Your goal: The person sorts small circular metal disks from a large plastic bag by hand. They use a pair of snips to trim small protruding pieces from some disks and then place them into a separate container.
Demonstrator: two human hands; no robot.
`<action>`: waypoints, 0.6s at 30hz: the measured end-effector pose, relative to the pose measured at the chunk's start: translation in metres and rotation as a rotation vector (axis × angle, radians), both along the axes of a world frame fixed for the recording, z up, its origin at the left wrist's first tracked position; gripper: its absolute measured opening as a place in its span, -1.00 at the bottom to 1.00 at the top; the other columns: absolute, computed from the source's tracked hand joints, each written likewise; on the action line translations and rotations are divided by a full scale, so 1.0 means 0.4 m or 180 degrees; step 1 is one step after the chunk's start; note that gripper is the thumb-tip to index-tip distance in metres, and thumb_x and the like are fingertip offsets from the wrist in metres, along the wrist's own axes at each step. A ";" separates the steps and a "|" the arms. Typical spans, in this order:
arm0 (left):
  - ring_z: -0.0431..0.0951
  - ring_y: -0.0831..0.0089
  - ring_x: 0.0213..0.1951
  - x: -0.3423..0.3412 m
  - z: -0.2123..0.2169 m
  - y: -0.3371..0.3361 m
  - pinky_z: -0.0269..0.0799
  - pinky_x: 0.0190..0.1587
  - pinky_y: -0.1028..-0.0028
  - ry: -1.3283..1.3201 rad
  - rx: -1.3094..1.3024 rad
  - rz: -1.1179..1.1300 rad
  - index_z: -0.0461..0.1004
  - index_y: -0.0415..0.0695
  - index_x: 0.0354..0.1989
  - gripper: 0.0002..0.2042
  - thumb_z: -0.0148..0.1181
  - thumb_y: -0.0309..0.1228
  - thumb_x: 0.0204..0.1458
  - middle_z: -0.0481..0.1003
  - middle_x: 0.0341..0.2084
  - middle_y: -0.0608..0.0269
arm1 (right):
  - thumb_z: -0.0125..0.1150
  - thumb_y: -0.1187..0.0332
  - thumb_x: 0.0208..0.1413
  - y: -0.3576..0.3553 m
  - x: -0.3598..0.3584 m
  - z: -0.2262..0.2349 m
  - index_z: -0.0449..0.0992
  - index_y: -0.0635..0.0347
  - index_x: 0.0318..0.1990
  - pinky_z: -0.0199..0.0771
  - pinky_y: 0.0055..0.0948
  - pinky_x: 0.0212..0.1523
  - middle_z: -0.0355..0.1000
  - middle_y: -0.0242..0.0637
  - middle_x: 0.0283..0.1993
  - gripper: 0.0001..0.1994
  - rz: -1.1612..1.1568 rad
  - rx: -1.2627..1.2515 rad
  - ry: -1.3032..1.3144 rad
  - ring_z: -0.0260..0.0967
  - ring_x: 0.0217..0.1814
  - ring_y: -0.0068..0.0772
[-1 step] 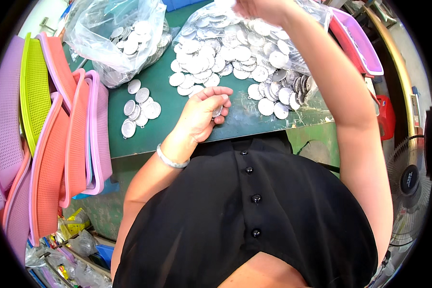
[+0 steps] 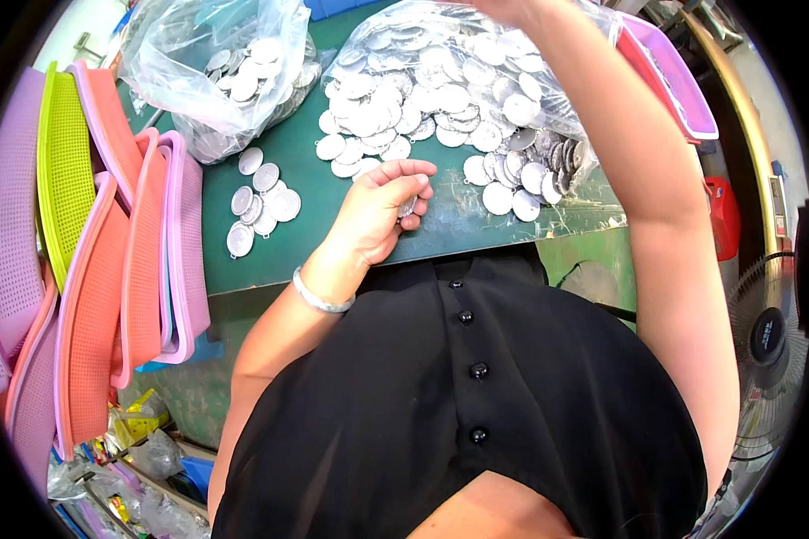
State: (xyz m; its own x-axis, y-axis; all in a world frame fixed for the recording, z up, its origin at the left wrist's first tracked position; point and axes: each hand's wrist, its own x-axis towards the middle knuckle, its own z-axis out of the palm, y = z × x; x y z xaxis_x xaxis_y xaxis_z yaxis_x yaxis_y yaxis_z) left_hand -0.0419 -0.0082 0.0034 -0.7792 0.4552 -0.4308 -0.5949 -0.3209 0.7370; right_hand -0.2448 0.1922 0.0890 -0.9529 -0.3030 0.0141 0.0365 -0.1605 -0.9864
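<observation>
My left hand (image 2: 382,205) is closed around a silver metal medal (image 2: 408,207), just over the table's near edge. Fingers hide most of that medal. My right arm reaches far forward to the top edge of the view, where my right hand (image 2: 503,9) is blurred and cut off, so its fingers do not show. Under and beside that arm, a large pile of round silver medals (image 2: 377,112), some with small loops, spills from a clear plastic bag (image 2: 562,76). A smaller group of medals (image 2: 265,199) lies to the left of my left hand.
An open clear bag (image 2: 189,99) with more medals stands at the back left of the green table (image 2: 333,247). Pink, purple and green plastic baskets (image 2: 90,296) are stacked at the left. At the right are a purple basket (image 2: 683,81), a red container (image 2: 722,220) and a fan (image 2: 768,337).
My right hand has moved slightly farther away, up past the top edge of the view. The left hand and its medal have stayed in place.
</observation>
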 end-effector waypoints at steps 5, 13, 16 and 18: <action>0.28 0.65 -0.55 -0.005 0.002 0.007 0.09 -0.61 0.70 0.0182 -0.0138 -0.0087 0.40 -0.22 -0.25 -0.85 0.01 -0.51 -0.01 0.36 -0.55 0.35 | 0.07 0.31 0.02 -0.019 0.064 0.047 0.44 0.23 -0.25 0.44 -0.47 -0.39 0.43 -0.25 -0.41 -0.80 -0.0193 0.1538 0.0612 0.38 -0.46 -0.41; 0.28 0.64 -0.56 -0.003 -0.005 0.000 0.12 -0.61 0.70 0.0064 -0.0073 -0.0055 0.39 -0.23 -0.23 -0.84 0.02 -0.48 0.00 0.36 -0.55 0.34 | 0.25 0.44 -0.28 0.025 0.393 -0.117 0.45 0.28 -0.32 0.31 -0.32 -0.17 0.34 -0.19 -0.32 -0.73 0.1659 0.4206 0.2215 0.29 -0.21 -0.18; 0.30 0.63 -0.56 -0.002 -0.009 0.003 0.14 -0.62 0.70 0.0050 -0.0012 -0.0070 0.38 -0.23 -0.22 -0.83 0.02 -0.48 0.00 0.37 -0.54 0.32 | 0.25 0.47 -0.31 0.029 0.410 -0.148 0.44 0.28 -0.37 0.31 -0.30 -0.18 0.33 -0.19 -0.36 -0.76 0.1353 0.4206 0.2705 0.29 -0.25 -0.17; 0.32 0.62 -0.55 0.001 -0.009 0.006 0.15 -0.62 0.70 0.0043 -0.0010 -0.0064 0.38 -0.23 -0.22 -0.82 0.02 -0.48 0.00 0.38 -0.52 0.31 | 0.21 0.48 -0.29 0.035 0.396 -0.161 0.45 0.27 -0.43 0.35 -0.28 -0.28 0.37 -0.15 -0.48 -0.82 0.1193 0.3931 0.2969 0.33 -0.38 -0.14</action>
